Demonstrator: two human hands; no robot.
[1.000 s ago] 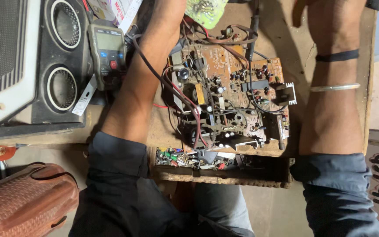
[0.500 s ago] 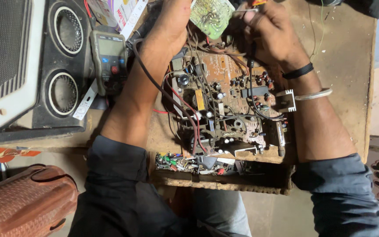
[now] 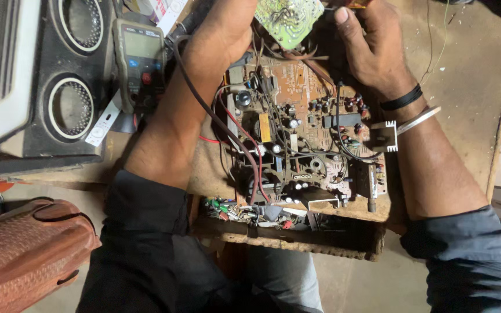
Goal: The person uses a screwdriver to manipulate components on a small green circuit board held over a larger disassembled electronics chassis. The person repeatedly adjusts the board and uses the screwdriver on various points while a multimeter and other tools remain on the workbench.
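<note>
Head view: my left hand (image 3: 227, 35) grips small green PCB (image 3: 288, 20); right hand (image 3: 372, 46) pinches tool, tip hidden. Best kept steady over main board (image 3: 302, 127).

The top edge cuts off the small green board (image 3: 288, 20), so its far end is out of sight. The left hand (image 3: 227, 29) hides its fingers behind that board. The right hand (image 3: 366, 46) loses its fingertips at the same edge. Left of the big brown circuit board (image 3: 302, 133), the speaker box (image 3: 42, 87) is cut off too. The tiny parts on the brown board are too small to tell apart.
</note>
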